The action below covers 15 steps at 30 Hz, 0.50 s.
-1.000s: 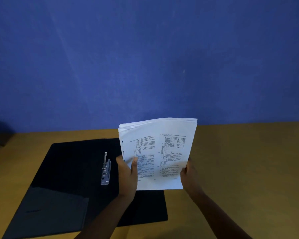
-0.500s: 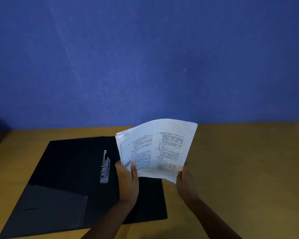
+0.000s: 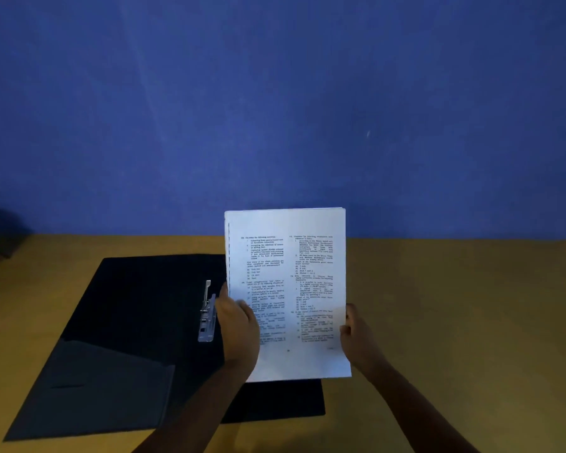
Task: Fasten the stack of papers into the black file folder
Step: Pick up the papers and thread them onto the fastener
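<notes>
Office-like desk corner: wooden desk [image 3: 455,305], plain blue wall [image 3: 275,109], black file folder [image 3: 138,322], printed papers [image 3: 288,289].

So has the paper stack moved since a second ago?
Yes. The paper stack has risen and straightened; its top edge now overlaps the blue wall, well above the table line.

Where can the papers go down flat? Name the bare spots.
Bare tabletop right of the right hand, out to the wall. The open folder is bare left of its metal clip. Crowded around the clip, where the left hand holds the paper stack.
</notes>
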### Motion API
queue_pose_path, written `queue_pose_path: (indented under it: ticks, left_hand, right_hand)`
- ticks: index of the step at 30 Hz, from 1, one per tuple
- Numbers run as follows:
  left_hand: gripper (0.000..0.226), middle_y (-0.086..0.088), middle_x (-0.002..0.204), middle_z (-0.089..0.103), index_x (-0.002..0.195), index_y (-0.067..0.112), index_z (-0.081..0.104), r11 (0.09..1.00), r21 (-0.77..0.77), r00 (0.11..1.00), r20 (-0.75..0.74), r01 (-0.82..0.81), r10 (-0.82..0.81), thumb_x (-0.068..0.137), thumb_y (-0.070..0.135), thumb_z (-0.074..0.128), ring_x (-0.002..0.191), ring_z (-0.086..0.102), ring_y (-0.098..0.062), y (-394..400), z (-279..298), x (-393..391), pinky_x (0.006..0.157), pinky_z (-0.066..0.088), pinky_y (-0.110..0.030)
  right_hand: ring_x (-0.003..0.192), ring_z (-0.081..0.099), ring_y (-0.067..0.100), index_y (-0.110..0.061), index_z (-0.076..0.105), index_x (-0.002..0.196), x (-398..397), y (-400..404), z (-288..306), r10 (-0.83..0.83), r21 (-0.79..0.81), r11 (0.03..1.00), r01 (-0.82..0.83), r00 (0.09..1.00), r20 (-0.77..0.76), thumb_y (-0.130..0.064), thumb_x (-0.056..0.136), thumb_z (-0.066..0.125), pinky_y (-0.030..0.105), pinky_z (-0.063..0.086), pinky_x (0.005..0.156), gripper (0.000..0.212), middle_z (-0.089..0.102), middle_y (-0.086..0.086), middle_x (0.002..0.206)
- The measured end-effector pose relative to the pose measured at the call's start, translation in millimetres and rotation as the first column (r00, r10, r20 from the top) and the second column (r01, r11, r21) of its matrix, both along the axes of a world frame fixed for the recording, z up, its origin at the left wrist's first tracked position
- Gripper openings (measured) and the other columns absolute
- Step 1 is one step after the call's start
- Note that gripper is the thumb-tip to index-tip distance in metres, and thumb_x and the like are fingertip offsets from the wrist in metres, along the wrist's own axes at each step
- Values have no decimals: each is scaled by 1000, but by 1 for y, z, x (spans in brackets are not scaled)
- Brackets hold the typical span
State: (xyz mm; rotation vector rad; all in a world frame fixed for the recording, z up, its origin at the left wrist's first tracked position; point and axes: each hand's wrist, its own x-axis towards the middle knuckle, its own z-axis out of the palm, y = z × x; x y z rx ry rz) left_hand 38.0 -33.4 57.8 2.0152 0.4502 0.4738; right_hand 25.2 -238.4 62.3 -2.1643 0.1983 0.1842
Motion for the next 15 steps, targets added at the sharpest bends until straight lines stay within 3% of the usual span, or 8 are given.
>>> queue_pose_path:
  ticks: [2, 6, 11, 15]
  left_hand:
    - [50, -27, 138, 35, 139, 4, 24, 997, 66, 994, -101, 46, -39, 91, 4, 36, 120, 41, -43, 7, -5, -1, 97, 40, -47]
    - [57, -22, 148, 21, 144, 7, 14, 987, 69, 966, -228, 143, -124, 91, 4, 36, 130, 33, -40, 23, -12, -7, 105, 34, -47]
    - [57, -26, 131, 35, 141, 0, 21, 992, 43, 978, -181, 117, -108, 89, -5, 43, 116, 48, -40, 54, -15, -17, 98, 44, -48]
    - [55, -21, 125, 41, 138, 1, 29, 995, 66, 983, -175, 73, -61, 87, -7, 48, 112, 50, -32, 95, -22, -22, 94, 46, -43]
  right_hand:
    - [104, 59, 27, -6, 44, 124, 1, 2, -2, 27, 43, 999, -24, 997, -77, 12, 86, 31, 34, 50, 81, 44, 59, 14, 118]
    - [97, 59, 23, -10, 42, 128, -2, 7, -7, 64, 132, 991, -26, 954, -293, 14, 81, 28, 27, 49, 58, 55, 58, 12, 116]
    - [103, 57, 29, -7, 43, 128, -2, 16, -17, 4, 130, 990, 44, 938, -347, 16, 80, 25, 44, 52, 81, 56, 57, 18, 121]
    - [97, 57, 27, -4, 43, 128, 0, 27, -27, -21, 68, 996, 50, 928, -372, 17, 79, 26, 33, 52, 67, 56, 57, 15, 114]
